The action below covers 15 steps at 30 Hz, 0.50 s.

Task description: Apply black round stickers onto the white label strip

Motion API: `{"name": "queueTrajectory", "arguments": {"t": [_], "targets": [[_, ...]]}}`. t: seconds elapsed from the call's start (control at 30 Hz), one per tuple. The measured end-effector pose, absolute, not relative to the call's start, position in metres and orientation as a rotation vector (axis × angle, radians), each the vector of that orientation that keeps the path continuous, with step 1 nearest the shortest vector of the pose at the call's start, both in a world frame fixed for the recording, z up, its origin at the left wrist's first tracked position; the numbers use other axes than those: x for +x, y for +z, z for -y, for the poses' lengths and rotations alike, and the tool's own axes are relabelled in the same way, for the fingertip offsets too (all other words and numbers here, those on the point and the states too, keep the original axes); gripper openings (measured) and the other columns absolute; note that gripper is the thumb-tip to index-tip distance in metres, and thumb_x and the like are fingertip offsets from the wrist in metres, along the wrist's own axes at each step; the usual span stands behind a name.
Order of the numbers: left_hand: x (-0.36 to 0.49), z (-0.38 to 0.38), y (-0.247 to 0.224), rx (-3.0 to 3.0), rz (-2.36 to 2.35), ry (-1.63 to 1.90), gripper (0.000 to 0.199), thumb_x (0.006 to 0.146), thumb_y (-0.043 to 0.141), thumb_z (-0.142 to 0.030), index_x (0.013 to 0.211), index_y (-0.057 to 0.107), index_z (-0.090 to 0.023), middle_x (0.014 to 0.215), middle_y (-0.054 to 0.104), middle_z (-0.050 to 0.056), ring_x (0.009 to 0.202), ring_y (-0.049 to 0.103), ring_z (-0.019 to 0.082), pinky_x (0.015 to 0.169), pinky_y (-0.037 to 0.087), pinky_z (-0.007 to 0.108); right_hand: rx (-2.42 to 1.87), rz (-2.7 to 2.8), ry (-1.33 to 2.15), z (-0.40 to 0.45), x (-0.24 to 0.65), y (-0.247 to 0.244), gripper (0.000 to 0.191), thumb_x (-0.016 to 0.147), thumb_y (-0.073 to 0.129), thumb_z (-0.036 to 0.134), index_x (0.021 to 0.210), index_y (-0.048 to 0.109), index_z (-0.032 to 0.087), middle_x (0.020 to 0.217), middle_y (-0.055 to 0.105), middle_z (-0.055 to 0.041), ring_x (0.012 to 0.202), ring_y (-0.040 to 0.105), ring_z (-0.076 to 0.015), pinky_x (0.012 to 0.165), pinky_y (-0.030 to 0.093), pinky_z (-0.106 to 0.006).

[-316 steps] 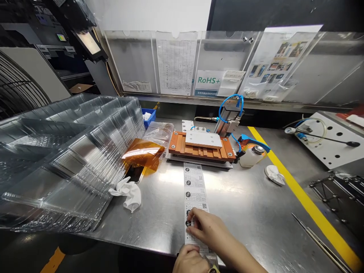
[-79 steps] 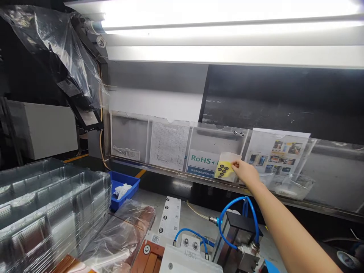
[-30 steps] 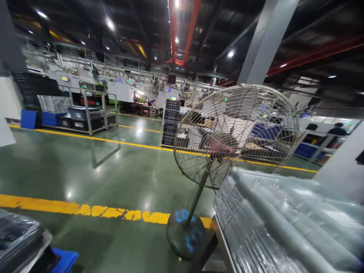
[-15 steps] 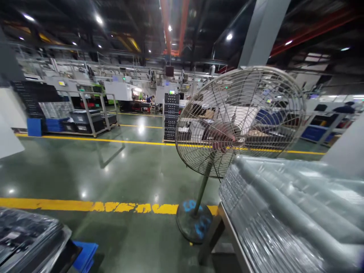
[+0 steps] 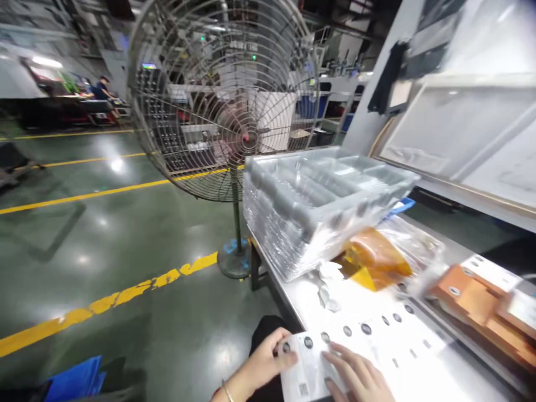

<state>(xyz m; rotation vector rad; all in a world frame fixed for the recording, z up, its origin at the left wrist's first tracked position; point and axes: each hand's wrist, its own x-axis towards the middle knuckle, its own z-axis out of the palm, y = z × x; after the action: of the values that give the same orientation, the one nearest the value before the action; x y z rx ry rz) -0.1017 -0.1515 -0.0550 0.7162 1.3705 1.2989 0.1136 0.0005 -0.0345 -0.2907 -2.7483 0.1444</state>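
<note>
The printed label strip (image 5: 310,368) is back in view, lying under our fingers at the near edge of the worktop (image 5: 298,297). Half a second ago, our view shows neither it nor our hands. Our left hand (image 5: 262,365) pinches its near end, thumb on top; our right hand (image 5: 362,377) lies over it with the fingers slightly parted, though blur keeps us from telling whether they grip. We judge that both hands are now occupied with the strip, the left steadying its end.

Beyond our fingers, its row of dark round marks seems to run on towards the orange fixture (image 5: 477,298), to their right. Ahead of them sit a crumpled white cloth (image 5: 329,285), then amber film (image 5: 374,259) and a stack of clear trays (image 5: 280,223). Farther off, past the trays, stands a caged fan (image 5: 245,125).
</note>
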Motion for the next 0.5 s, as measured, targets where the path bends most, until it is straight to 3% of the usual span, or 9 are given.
{"name": "queueTrajectory", "arguments": {"t": [0.1, 0.2, 0.33, 0.43, 0.5], "targets": [[-0.110, 0.140, -0.039, 0.706, -1.335, 1.255, 0.068, 0.068, 0.062, -0.077, 0.098, 0.056, -0.016, 0.080, 0.055, 0.000, 0.074, 0.050, 0.016, 0.070, 0.038, 0.029, -0.279, 2.751, 0.113, 0.005, 0.112, -0.024, 0.040, 0.083, 0.070, 0.037, 0.122, 0.063, 0.029, 0.116, 0.072, -0.0057, 0.094, 0.072, -0.0248, 0.073, 0.064, -0.033], [-0.110, 0.133, -0.020, 0.771, -1.415, 1.141, 0.052, 0.070, 0.072, -0.057, 0.095, 0.064, -0.012, 0.070, 0.055, -0.001, 0.064, 0.045, 0.013, 0.061, 0.034, 0.026, -0.329, 2.751, 0.275, 0.016, 0.108, -0.018, 0.034, 0.086, 0.067, 0.033, 0.119, 0.062, 0.031, 0.116, 0.071, -0.0047, 0.096, 0.071, -0.0244, 0.075, 0.063, -0.035], [-0.103, 0.136, 0.000, 0.906, -1.515, 1.027, 0.025, 0.075, 0.068, -0.034, 0.086, 0.073, -0.012, 0.060, 0.048, -0.005, 0.058, 0.040, 0.011, 0.055, 0.029, 0.025, -0.374, 2.716, 0.570, 0.018, 0.093, -0.005, 0.029, 0.092, 0.058, 0.027, 0.122, 0.059, 0.029, 0.118, 0.069, -0.0069, 0.105, 0.067, -0.0241, 0.083, 0.060, -0.038], [-0.100, 0.147, 0.015, 0.986, -1.573, 1.015, 0.016, 0.077, 0.064, -0.026, 0.086, 0.073, -0.015, 0.065, 0.052, -0.005, 0.063, 0.043, 0.012, 0.059, 0.033, 0.024, -0.307, 2.755, 0.632, 0.012, 0.074, 0.015, 0.031, 0.092, 0.058, 0.024, 0.122, 0.060, 0.026, 0.129, 0.064, -0.0101, 0.124, 0.056, -0.0309, 0.098, 0.051, -0.054], [-0.100, 0.155, 0.026, 1.027, -1.635, 1.029, 0.013, 0.078, 0.064, -0.022, 0.085, 0.073, -0.017, 0.072, 0.059, -0.004, 0.071, 0.049, 0.013, 0.067, 0.037, 0.023, -0.304, 2.838, 0.747, 0.010, 0.063, 0.030, 0.020, 0.091, 0.061, 0.026, 0.110, 0.065, 0.025, 0.121, 0.068, -0.0092, 0.123, 0.056, -0.0323, 0.107, 0.038, -0.065]]}}
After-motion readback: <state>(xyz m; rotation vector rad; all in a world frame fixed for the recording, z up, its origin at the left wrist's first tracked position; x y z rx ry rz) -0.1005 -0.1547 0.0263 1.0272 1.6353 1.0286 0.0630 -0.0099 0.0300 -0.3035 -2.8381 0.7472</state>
